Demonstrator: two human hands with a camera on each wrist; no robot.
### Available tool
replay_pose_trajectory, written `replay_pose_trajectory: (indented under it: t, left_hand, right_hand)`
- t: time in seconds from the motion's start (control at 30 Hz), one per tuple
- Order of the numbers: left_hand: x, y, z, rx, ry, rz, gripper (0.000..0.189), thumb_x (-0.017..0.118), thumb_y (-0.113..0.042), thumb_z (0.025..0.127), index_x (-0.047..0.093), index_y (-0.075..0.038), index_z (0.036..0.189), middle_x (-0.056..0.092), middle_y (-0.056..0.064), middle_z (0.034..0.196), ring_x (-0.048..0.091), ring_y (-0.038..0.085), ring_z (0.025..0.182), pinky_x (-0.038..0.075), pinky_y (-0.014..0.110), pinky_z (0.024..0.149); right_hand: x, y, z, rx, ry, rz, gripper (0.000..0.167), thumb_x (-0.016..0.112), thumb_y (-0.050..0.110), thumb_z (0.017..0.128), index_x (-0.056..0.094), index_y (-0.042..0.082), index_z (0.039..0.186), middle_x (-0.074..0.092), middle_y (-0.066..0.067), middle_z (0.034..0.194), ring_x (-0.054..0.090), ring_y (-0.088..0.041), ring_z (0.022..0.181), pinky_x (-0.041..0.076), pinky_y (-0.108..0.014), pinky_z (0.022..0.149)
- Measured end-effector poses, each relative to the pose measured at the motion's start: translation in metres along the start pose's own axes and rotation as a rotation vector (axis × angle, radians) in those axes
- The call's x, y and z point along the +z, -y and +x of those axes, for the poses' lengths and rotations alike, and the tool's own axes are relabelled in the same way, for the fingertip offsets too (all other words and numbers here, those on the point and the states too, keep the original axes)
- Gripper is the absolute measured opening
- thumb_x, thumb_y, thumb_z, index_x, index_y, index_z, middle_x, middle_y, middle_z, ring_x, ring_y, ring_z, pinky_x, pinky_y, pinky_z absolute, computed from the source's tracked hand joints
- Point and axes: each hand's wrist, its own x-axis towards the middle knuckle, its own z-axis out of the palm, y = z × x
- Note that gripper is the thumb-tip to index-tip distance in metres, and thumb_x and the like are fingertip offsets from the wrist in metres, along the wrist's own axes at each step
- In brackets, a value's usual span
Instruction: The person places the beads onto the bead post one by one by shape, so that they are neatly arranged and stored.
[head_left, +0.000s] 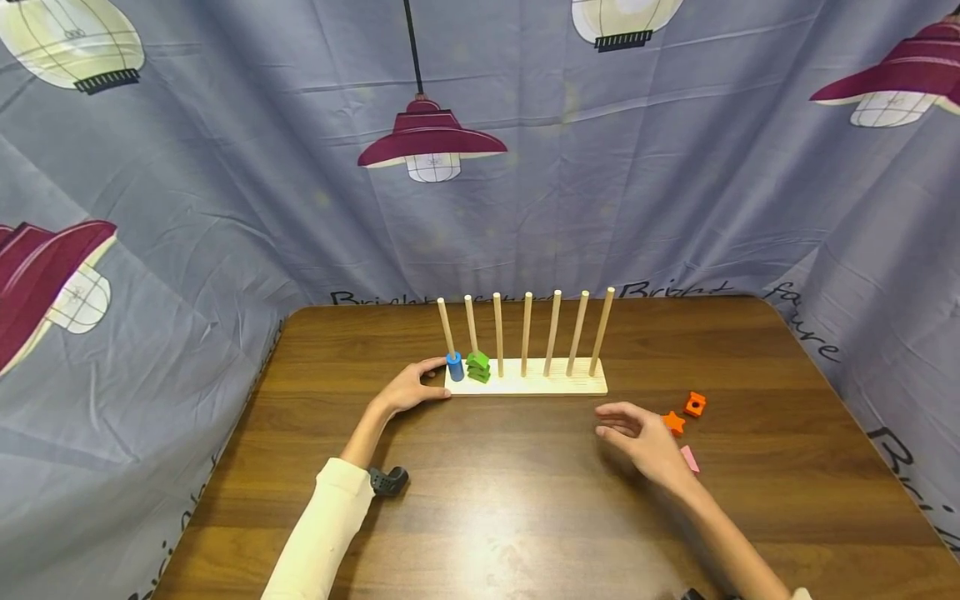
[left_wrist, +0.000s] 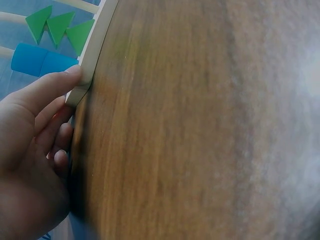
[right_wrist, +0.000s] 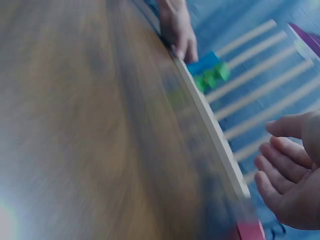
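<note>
At the left, a pale sleeve [head_left: 322,525] is worn on the arm of the left hand [head_left: 407,387], whose thumb and fingers are bent around the near left corner of a pale wooden peg board [head_left: 540,379]. In the left wrist view, the thumb is pressed on the board's front edge, while the other fingers are curled by its end. The board is set near the far side of a brown wooden table [head_left: 480,500], and seven upright pegs [head_left: 527,333] are carried by it. On the leftmost peg, blue cylinders [head_left: 455,368] are stacked; on the next, green triangular pieces [head_left: 478,367], turned at differing angles. Beyond the board's right end, nearer the viewer, the right hand [head_left: 641,437] is held half open, fingers gently curved, with nothing grasped. Just beside it are seen an orange star [head_left: 673,424], partly hidden, and a pink piece [head_left: 690,458]; farthest right, an orange block [head_left: 701,407] with a hole.
</note>
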Motion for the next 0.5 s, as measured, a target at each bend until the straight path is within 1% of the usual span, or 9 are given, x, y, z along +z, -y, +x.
replay_pose_trajectory:
  t: [0.1,0.13,0.2,0.27,0.33,0.37,0.43,0.5]
  left_hand:
    - [0.001,0.0,0.0,0.002,-0.001,-0.001,0.07,0.078,-0.013,0.086,0.048,0.0,0.147,0.046,0.021,0.147,0.045,0.037,0.126,0.035,0.049,0.107]
    - [0.001,0.0,0.0,0.001,-0.001,-0.003,0.07,0.078,-0.012,0.085,0.048,-0.001,0.147,0.046,0.02,0.147,0.045,0.037,0.126,0.035,0.049,0.107]
    - [0.002,0.0,0.0,-0.001,-0.005,-0.005,0.069,0.079,-0.011,0.085,0.049,-0.001,0.147,0.047,0.02,0.147,0.045,0.037,0.126,0.035,0.048,0.107]
    - [0.002,0.001,0.0,-0.001,-0.006,-0.005,0.069,0.079,-0.012,0.085,0.049,-0.001,0.147,0.047,0.02,0.147,0.045,0.037,0.126,0.035,0.048,0.107]
    - [0.002,0.001,0.0,0.001,-0.004,-0.002,0.069,0.078,-0.013,0.085,0.049,-0.001,0.147,0.047,0.02,0.147,0.045,0.037,0.126,0.035,0.049,0.107]
    - [0.002,0.0,0.0,-0.001,-0.005,-0.002,0.069,0.078,-0.013,0.085,0.048,-0.001,0.147,0.047,0.02,0.147,0.045,0.037,0.126,0.035,0.049,0.107]
    - [0.002,0.0,0.0,-0.006,-0.006,-0.003,0.069,0.078,-0.013,0.085,0.048,-0.002,0.147,0.047,0.02,0.147,0.045,0.037,0.126,0.034,0.05,0.107]
    - [0.001,-0.001,0.0,-0.009,-0.008,-0.005,0.07,0.078,-0.013,0.085,0.048,-0.001,0.147,0.046,0.02,0.147,0.045,0.037,0.126,0.034,0.05,0.107]
  right_hand:
    - [-0.021,-0.005,-0.022,0.006,-0.113,-0.102,0.029,0.073,0.004,0.09,0.067,-0.006,0.117,0.069,-0.023,0.111,0.067,-0.012,0.098,0.048,-0.012,0.083]
    - [-0.027,-0.008,-0.028,0.008,-0.16,-0.172,0.029,0.075,0.006,0.089,0.068,-0.004,0.115,0.07,-0.021,0.109,0.067,-0.01,0.094,0.048,-0.012,0.079]
    - [-0.039,-0.013,-0.039,0.024,-0.23,-0.306,0.029,0.078,0.011,0.088,0.07,0.001,0.114,0.071,-0.019,0.108,0.069,-0.014,0.091,0.049,-0.014,0.075]
    - [-0.05,-0.017,-0.048,0.053,-0.278,-0.403,0.03,0.08,0.015,0.087,0.071,0.005,0.114,0.071,-0.019,0.11,0.07,-0.025,0.091,0.052,-0.022,0.072]
    - [-0.059,-0.023,-0.055,0.075,-0.301,-0.473,0.032,0.081,0.019,0.086,0.072,0.008,0.115,0.069,-0.019,0.114,0.069,-0.034,0.092,0.051,-0.024,0.07]
    - [-0.061,-0.026,-0.057,0.08,-0.295,-0.483,0.033,0.08,0.02,0.086,0.072,0.008,0.116,0.068,-0.019,0.117,0.068,-0.036,0.095,0.051,-0.024,0.071]
    - [-0.065,-0.032,-0.06,0.081,-0.279,-0.488,0.034,0.081,0.02,0.086,0.072,0.008,0.116,0.067,-0.017,0.117,0.068,-0.029,0.095,0.049,-0.019,0.073]
    - [-0.065,-0.038,-0.062,0.072,-0.262,-0.491,0.034,0.082,0.019,0.085,0.073,0.008,0.115,0.066,-0.015,0.116,0.066,-0.015,0.092,0.044,-0.011,0.072]
